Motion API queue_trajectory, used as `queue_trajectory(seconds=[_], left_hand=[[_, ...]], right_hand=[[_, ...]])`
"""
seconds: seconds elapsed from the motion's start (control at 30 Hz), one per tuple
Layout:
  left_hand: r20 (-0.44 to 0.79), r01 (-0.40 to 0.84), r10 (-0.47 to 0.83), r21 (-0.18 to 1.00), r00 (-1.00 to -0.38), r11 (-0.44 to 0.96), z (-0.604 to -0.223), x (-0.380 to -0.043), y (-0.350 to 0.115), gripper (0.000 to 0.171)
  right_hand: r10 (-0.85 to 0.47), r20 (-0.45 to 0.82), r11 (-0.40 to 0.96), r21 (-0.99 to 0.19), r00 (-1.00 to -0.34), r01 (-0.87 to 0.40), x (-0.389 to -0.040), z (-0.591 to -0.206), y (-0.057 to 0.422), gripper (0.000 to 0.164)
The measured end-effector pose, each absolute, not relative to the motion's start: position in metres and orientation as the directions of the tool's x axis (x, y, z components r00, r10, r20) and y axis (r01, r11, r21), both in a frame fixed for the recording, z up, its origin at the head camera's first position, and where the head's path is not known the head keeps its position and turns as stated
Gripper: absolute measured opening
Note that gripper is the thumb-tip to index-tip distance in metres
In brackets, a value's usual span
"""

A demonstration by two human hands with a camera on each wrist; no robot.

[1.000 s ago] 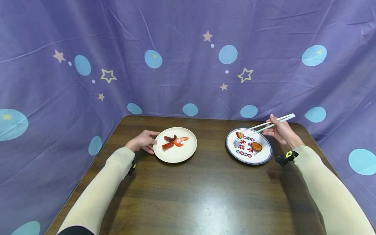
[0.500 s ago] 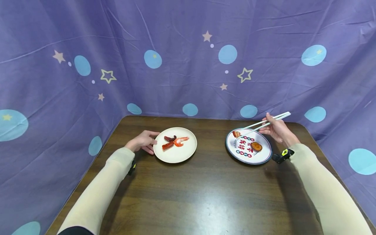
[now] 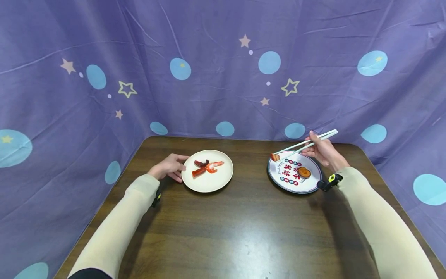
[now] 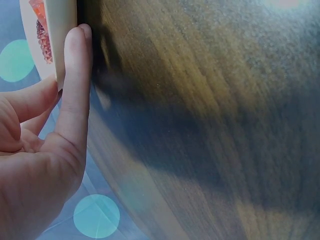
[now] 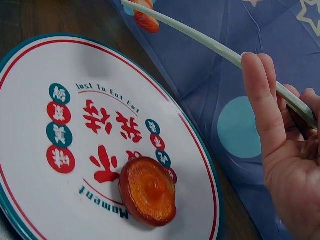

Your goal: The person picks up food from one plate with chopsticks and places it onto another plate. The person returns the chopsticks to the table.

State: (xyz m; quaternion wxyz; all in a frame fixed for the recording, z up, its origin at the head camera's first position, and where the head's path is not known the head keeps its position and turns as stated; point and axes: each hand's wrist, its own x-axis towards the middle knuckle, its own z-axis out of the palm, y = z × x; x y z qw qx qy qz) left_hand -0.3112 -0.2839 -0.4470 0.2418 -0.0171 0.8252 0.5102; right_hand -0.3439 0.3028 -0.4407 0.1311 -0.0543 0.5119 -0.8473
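My right hand (image 3: 322, 152) grips a pair of pale chopsticks (image 5: 205, 44). Between their tips is a small reddish-brown piece of meat (image 3: 275, 157), raised over the left rim of a white plate (image 3: 278, 176) with red lettering and a dark blue-green edge. A round, orange-brown food piece (image 5: 148, 191) lies on that plate. At the left, my left hand (image 3: 170, 167) pinches the rim of a cream plate (image 3: 217, 182), thumb on the upper side and fingers at the edge. A shrimp (image 3: 213, 166) and two reddish-brown food pieces (image 3: 199, 172) lie on this plate.
Both plates are toward the far side of a brown wooden table (image 3: 223, 224), with a stretch of bare wood between them. A purple curtain (image 3: 216, 69) with stars and blue dots hangs close behind the table and along its sides.
My right hand has moved left and slightly away from me. The meat piece has gone with the chopstick tips from over the plate to its left rim. My left hand has stayed on the cream plate.
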Motion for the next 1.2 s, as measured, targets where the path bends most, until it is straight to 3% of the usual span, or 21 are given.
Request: queue_trajectory(seconds=[1.2], left_hand=[[-0.411, -0.266, 0.224, 0.835, -0.884, 0.482, -0.445, -0.309, -0.283, 0.065]], right_hand=[[-0.274, -0.059, -0.436, -0.882, -0.96, 0.178, -0.355, -0.441, 0.246, 0.039]])
